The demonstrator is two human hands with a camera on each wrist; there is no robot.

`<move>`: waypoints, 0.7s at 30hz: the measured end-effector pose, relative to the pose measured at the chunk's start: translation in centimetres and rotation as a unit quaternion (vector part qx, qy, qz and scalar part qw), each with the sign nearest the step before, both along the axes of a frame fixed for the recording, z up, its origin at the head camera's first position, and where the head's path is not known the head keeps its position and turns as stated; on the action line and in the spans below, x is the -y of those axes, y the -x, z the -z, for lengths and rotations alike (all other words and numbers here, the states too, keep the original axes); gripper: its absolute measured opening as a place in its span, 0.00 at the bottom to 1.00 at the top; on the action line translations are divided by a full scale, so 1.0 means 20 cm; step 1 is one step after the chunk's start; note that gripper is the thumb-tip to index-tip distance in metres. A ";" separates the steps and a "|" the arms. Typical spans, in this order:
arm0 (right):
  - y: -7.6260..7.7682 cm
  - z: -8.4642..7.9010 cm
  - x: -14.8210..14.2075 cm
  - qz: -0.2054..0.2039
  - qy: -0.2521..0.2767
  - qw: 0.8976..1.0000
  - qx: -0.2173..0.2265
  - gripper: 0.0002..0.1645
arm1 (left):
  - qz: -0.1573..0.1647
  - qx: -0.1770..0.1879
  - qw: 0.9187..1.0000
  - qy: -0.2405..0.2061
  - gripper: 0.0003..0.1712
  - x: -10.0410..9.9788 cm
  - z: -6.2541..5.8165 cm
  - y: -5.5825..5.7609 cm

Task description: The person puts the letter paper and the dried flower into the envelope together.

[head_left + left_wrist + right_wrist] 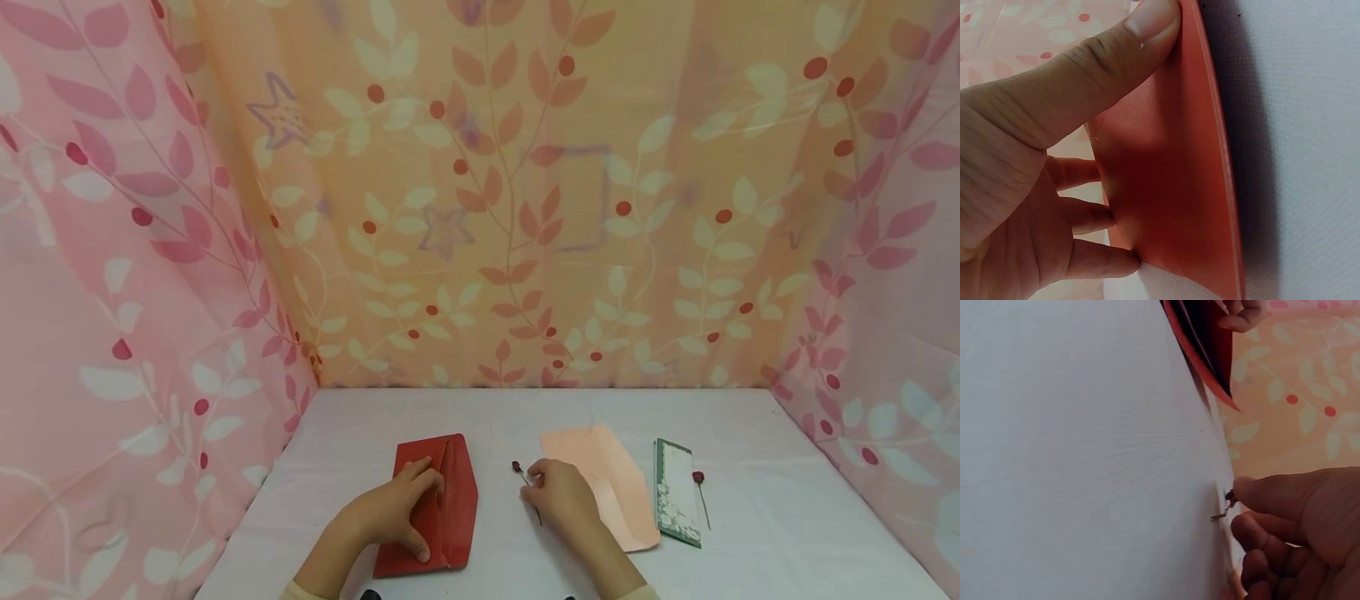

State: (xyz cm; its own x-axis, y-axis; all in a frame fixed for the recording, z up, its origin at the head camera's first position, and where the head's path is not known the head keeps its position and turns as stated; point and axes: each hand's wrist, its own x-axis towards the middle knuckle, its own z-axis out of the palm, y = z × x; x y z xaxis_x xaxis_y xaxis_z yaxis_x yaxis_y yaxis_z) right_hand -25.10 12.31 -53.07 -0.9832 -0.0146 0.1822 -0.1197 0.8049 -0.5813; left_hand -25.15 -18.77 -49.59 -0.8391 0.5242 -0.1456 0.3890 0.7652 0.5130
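Pinched between thumb and fingertips of the right hand (pixel 558 493), a thin-stemmed red rose (pixel 516 466), placed between two envelopes, bloom toward the far side. Impossible to tell whether lifted or touching the bench (pixel 495 542). To the left, apart from the rose, a red envelope (pixel 461 508), gripped by the left hand (pixel 397 510), thumb and fingers set wide across, flap toward the right; in the right wrist view, a dark gap along the mouth. Apparently at the stage of taking up the rose, with the envelope steadied meanwhile. Seemingly called for next: a light pinch on the stem, no squeeze on the bloom, and a firm grip to keep the mouth parted. Just right of the right hand, a peach envelope (pixel 609 467); further over, untouched, a green-edged card (pixel 677 487) with a second rose (pixel 698 477) alongside. Behind, a leaf-patterned curtain (pixel 510 208).
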 end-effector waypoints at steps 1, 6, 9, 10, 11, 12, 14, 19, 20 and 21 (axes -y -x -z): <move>0.00 -0.01 0.00 0.000 -0.003 1.000 0.003 0.16 | 0.000 0.001 1.000 0.000 0.45 0.00 0.00 0.00; -0.02 -0.04 0.01 -0.001 -0.005 0.999 0.038 0.18 | 0.000 0.002 1.000 0.002 0.45 0.00 -0.01 0.00; -0.03 -0.03 0.03 0.004 -0.006 0.999 0.047 0.15 | 0.000 0.002 1.000 0.002 0.45 0.00 -0.02 0.00; -0.03 -0.03 0.03 0.007 -0.006 0.999 0.049 0.14 | 0.001 0.003 1.000 0.002 0.45 0.00 -0.02 0.00; -0.03 -0.02 0.03 0.010 -0.007 0.999 0.051 0.14 | 0.001 0.005 1.000 0.001 0.45 0.00 -0.02 0.00; -0.03 -0.02 0.03 0.014 -0.006 0.998 0.055 0.13 | 0.000 0.007 1.000 0.000 0.45 -0.01 -0.03 0.00; -0.03 -0.02 0.03 0.014 -0.001 0.998 0.055 0.12 | -0.001 0.012 1.000 -0.001 0.45 -0.01 -0.03 0.00; -0.02 -0.03 0.01 -0.004 0.034 0.998 0.043 0.12 | -0.002 0.012 1.000 -0.002 0.44 0.00 -0.02 0.00; -0.02 -0.03 0.00 -0.011 0.047 0.998 0.041 0.12 | -0.001 0.010 1.000 -0.003 0.44 0.00 -0.02 0.00; -0.01 -0.03 0.00 -0.018 0.059 0.997 0.042 0.12 | -0.001 0.009 1.000 -0.003 0.44 0.00 -0.01 0.00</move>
